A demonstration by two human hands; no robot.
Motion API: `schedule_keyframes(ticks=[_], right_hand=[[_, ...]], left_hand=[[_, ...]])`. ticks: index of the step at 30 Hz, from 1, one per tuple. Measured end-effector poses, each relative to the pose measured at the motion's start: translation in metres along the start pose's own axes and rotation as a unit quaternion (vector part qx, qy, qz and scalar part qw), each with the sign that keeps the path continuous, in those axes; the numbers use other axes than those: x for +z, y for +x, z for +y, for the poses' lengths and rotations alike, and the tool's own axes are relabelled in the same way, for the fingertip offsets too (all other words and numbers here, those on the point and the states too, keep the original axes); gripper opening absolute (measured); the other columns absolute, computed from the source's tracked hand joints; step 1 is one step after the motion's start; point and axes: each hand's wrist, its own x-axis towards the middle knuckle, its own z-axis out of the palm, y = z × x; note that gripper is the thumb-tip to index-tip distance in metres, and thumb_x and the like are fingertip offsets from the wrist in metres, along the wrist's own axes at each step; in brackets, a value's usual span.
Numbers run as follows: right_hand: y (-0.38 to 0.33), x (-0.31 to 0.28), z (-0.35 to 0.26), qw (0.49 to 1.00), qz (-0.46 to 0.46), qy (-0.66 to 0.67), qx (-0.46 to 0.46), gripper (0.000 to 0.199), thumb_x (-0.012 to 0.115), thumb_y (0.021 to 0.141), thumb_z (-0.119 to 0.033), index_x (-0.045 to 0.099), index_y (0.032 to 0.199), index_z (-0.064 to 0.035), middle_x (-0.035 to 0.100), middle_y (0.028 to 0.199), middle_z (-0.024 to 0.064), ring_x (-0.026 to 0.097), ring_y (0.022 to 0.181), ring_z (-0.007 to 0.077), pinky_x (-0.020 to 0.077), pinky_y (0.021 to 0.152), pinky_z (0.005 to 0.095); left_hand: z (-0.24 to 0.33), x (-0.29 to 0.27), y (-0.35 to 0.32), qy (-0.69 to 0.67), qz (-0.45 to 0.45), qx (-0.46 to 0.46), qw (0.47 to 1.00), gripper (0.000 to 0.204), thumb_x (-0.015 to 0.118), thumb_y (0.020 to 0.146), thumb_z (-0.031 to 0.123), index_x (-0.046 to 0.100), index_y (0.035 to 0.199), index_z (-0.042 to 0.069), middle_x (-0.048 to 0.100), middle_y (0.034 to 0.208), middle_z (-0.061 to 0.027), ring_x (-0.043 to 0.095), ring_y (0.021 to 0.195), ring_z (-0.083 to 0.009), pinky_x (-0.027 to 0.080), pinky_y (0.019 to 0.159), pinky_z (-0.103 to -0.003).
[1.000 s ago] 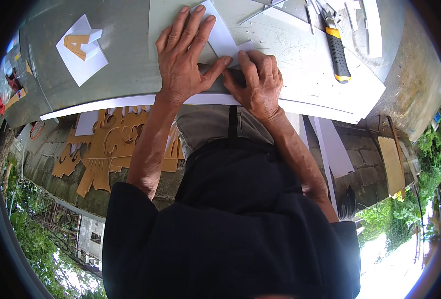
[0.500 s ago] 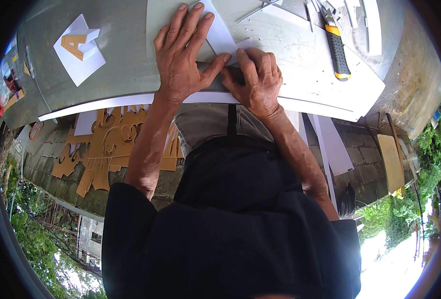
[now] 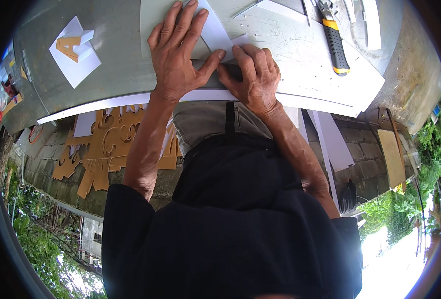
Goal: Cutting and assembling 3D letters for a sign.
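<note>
My left hand [image 3: 178, 55] lies flat and open with its fingers spread, pressing beside and partly on a white flat strip [image 3: 213, 27] of foam board or card. Just right of it, my right hand [image 3: 254, 74] is closed, its fingers curled and thumb tucked in, next to a small white piece [image 3: 240, 40] at the strip's near end. What those fingers hold is hidden. A dark grey patch [image 3: 233, 71], perhaps a block, shows between the two thumbs. Over to the right lies a utility knife [image 3: 336, 50] with a black and yellow handle.
A white board with a brown letter shape [image 3: 70, 48] stands at the left of the grey table [image 3: 115, 50]. Thin white offcuts [image 3: 285, 10] lie at the far right. A long white edge [image 3: 101, 103] runs along the front. Below are brown cut-out sheets [image 3: 108, 144] and white panels [image 3: 330, 142].
The whole view has shifted slightly, so the table things sit a little higher and farther left. Both hands keep nearly the same pose against the white strip.
</note>
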Motion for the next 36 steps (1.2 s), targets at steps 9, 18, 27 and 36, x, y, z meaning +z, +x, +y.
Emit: schedule_keyframes(ticks=[9, 18, 27, 36], right_hand=[[-0.0002, 0.0002, -0.0001, 1.000, 0.003, -0.001, 0.002, 0.053, 0.089, 0.067, -0.019, 0.065, 0.112, -0.0042, 0.060, 0.104, 0.0068, 0.061, 0.080, 0.0236, 0.0509, 0.063, 0.0360], [0.0003, 0.0008, 0.0003, 1.000, 0.010, 0.003, 0.005, 0.052, 0.089, 0.068, -0.019, 0.065, 0.112, -0.0041, 0.060, 0.102, 0.0067, 0.060, 0.079, 0.0235, 0.0503, 0.062, 0.0355], [0.0001, 0.0003, 0.0000, 1.000, 0.009, -0.003, 0.002, 0.051, 0.089, 0.068, -0.020, 0.065, 0.111, -0.0045, 0.060, 0.102, 0.0060, 0.060, 0.078, 0.0227, 0.0498, 0.061, 0.0352], [0.0005, 0.0011, 0.0004, 1.000, 0.005, -0.001, 0.005, 0.051, 0.089, 0.069, -0.020, 0.065, 0.111, -0.0053, 0.060, 0.102, 0.0055, 0.060, 0.079, 0.0224, 0.0498, 0.062, 0.0346]], left_hand=[[-0.0010, -0.0008, -0.0016, 0.005, -0.009, -0.001, 1.000, 0.072, 0.077, 0.083, 0.040, 0.058, 0.144, 0.007, 0.054, 0.153, -0.0117, 0.045, 0.145, -0.0308, 0.028, 0.113, -0.043], [-0.0009, 0.0012, -0.0017, 0.007, -0.004, -0.003, 1.000, 0.072, 0.077, 0.084, 0.043, 0.058, 0.144, 0.008, 0.054, 0.153, -0.0103, 0.044, 0.145, -0.0300, 0.028, 0.113, -0.043], [-0.0019, 0.0015, -0.0025, 0.005, -0.002, -0.002, 1.000, 0.071, 0.077, 0.084, 0.043, 0.059, 0.143, 0.008, 0.053, 0.154, -0.0100, 0.044, 0.146, -0.0298, 0.028, 0.113, -0.043], [-0.0029, 0.0006, -0.0014, 0.001, -0.004, -0.003, 1.000, 0.070, 0.076, 0.084, 0.042, 0.059, 0.143, 0.008, 0.054, 0.153, -0.0106, 0.044, 0.146, -0.0301, 0.028, 0.113, -0.043]])
